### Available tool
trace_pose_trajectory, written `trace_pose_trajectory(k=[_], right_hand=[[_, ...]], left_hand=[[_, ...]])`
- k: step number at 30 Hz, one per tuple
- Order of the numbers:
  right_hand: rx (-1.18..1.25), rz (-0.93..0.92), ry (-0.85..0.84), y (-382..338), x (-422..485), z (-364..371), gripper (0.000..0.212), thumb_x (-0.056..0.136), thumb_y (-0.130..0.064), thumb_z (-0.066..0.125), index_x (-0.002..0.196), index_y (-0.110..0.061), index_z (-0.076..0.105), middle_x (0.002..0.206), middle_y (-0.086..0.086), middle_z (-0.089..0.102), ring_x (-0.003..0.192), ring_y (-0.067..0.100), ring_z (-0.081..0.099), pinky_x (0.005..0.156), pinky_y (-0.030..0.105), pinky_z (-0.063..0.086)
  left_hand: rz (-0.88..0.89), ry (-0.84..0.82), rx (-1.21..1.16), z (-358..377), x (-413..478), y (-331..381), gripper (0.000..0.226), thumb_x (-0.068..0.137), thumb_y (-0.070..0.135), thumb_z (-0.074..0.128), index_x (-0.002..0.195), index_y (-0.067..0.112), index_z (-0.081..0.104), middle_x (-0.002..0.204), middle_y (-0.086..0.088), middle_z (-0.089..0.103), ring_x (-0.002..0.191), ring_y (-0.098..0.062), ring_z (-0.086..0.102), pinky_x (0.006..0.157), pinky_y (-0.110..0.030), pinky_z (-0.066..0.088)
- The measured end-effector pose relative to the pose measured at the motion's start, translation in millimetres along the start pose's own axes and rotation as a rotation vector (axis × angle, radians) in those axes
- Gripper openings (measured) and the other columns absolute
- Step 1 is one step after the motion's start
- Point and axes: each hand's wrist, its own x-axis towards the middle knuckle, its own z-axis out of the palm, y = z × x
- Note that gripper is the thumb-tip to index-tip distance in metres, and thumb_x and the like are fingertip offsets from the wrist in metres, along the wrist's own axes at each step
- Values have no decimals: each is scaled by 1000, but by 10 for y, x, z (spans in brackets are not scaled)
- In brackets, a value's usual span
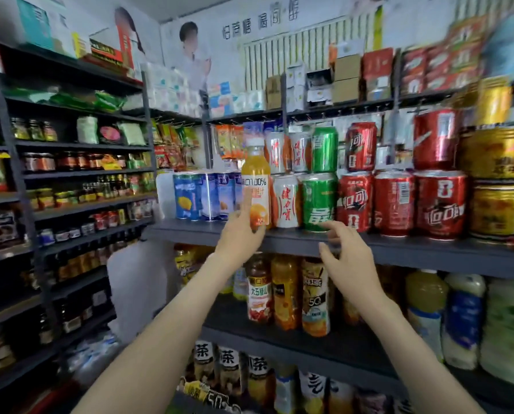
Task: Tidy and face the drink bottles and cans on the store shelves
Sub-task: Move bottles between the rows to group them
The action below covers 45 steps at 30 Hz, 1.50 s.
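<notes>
Left hand [239, 237] grips the lower part of the orange juice bottle [255, 186], thumb on the front, the rest wrapped behind. Bottle is upright, white cap up, label facing out, at the front edge of the dark grey shelf [399, 249]; can't tell if its base sits on the shelf or is just off it. Right hand [343, 261] is free, fingers spread and loosely bent, holding nothing, in front of the shelf lip below the green can [318, 201]; one fingertip is close to that can's base, contact unclear. Bottle sits between the blue cartons [202, 195] on its left and a white-and-orange can [285, 201] just beside it on the right. Same row continues rightward: green can, then red cans [394, 201], then gold cans [496, 207] at the far right. A second tier is stacked on top in the same colour order, including an upper green can [324, 149] and an upper red can [360, 146]. Shelf below holds upright juice bottles: a red-label one [260, 288], an orange one [285, 291], a yellow-label one [315, 297], and pale bottles [464, 318] further right. Lowest row in view has tea bottles [203, 363], partly cut off. Left wall rack [25, 204] carries jars and snack bags. Top shelf has cardboard boxes [346, 76] and tissue packs, with a poster [249, 31] on the wall behind. Right edge is motion-blurred.
</notes>
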Motion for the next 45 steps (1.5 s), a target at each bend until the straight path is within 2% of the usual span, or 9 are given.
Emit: trace_pose_trajectory(k=[4,10,17,24,28,31,38,42,45], right_hand=[[-102,-11,98,-70,121,18,37,95,-8,52,131,-18,52,108,-9,51,102,8,50,87,19,38],[-187,-30,151,-229,236,138,37,96,-7,50,131,-19,52,106,-9,51,98,9,51,89,24,45],[-184,-76,196,-400,237,290,36,96,-7,51,130,-19,53,108,-6,55,102,8,54,89,20,46],[45,-34,91,-552,212,352,54,94,-27,58,142,-37,37,125,-17,50,114,-5,48,89,7,41],[318,-29,-8,-629,125,264,77,89,-23,66,141,-52,18,128,-20,54,115,0,56,91,22,51],[363,-2,38,-576,-59,-16,86,87,-20,69,142,-56,14,130,-11,57,113,10,61,93,41,54],[368,107,230,-260,-706,-1280,82,84,-14,69,137,-57,24,121,-6,65,108,14,65,88,39,56],[391,197,340,-31,-1174,-2237,87,76,-21,72,140,-54,24,120,1,67,108,19,66,88,46,55],[363,238,416,151,-1547,-2945,88,74,-21,73,140,-54,25,118,1,68,104,19,67,84,44,57]], left_hand=[[82,-17,-112,11,455,-190,87,93,26,55,149,41,-11,110,-12,56,94,-26,56,84,-36,46],[115,-86,-302,138,754,-366,115,82,29,67,116,71,-34,141,-16,44,121,-33,51,106,-53,37],[118,28,-413,112,590,-338,111,82,24,67,133,64,-23,123,-13,56,105,-31,57,94,-49,47],[202,62,-403,-225,-60,-48,101,84,38,68,131,63,-17,125,1,61,101,-22,61,87,-35,50],[277,-45,-493,-262,-462,271,101,81,36,71,133,67,-10,111,12,63,92,-11,63,84,-28,53],[273,-148,-569,-139,-687,541,105,77,36,74,132,71,-8,98,19,59,86,-3,62,81,-26,55],[442,-447,-716,290,-1108,1589,94,73,60,67,133,71,-6,109,33,55,94,10,59,82,-15,51],[474,-650,-940,675,-1361,2422,84,84,34,68,136,67,11,116,28,60,101,12,59,80,-13,50],[466,-766,-938,981,-1646,3150,95,80,43,67,139,60,-6,115,27,57,91,14,59,74,-11,50]])
